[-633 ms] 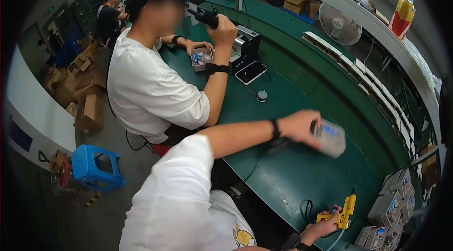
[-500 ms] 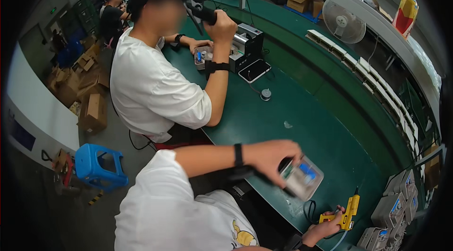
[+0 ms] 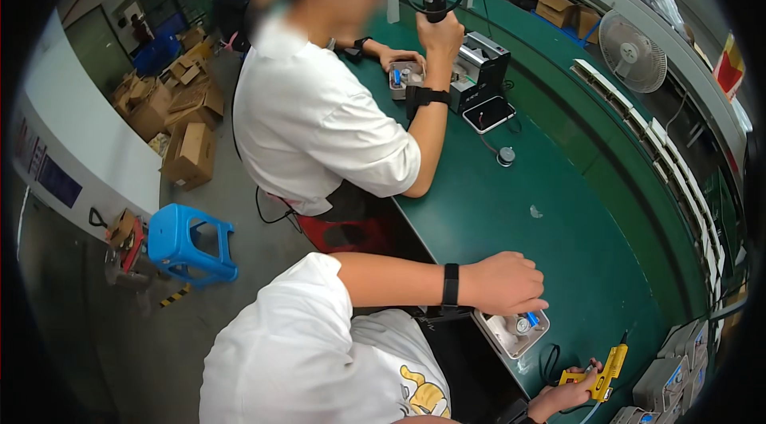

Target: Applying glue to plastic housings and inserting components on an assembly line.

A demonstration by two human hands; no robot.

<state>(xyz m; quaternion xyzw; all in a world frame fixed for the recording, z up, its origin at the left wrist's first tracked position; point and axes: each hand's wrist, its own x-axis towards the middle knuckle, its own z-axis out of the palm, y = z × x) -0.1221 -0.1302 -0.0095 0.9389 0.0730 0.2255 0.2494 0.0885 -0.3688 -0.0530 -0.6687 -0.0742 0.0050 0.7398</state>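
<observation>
My left hand (image 3: 504, 283) is closed, palm down, over the far side of an open grey plastic box (image 3: 511, 348). Its fingers bend over the rim and hide that part. A blue component (image 3: 533, 319) and a round metallic part (image 3: 523, 327) show inside the box, which lies at the near edge of the green table. To the right, my right hand (image 3: 568, 396) grips a yellow hot glue gun (image 3: 611, 372) by its handle, nozzle pointing up and away. A pale blue cord or stick trails below the gun.
Grey boxes (image 3: 674, 380) are stacked at the right. Ahead on the left, a co-worker (image 3: 327, 113) holds a black tool (image 3: 434, 1) over another open box (image 3: 405, 81). A black machine (image 3: 487, 73) and a small round part (image 3: 505, 156) stand on the green table (image 3: 574, 256).
My left hand has brought the grey box down to the table's near edge and turned palm down over it. My right hand still holds the glue gun. The whole view has shifted.
</observation>
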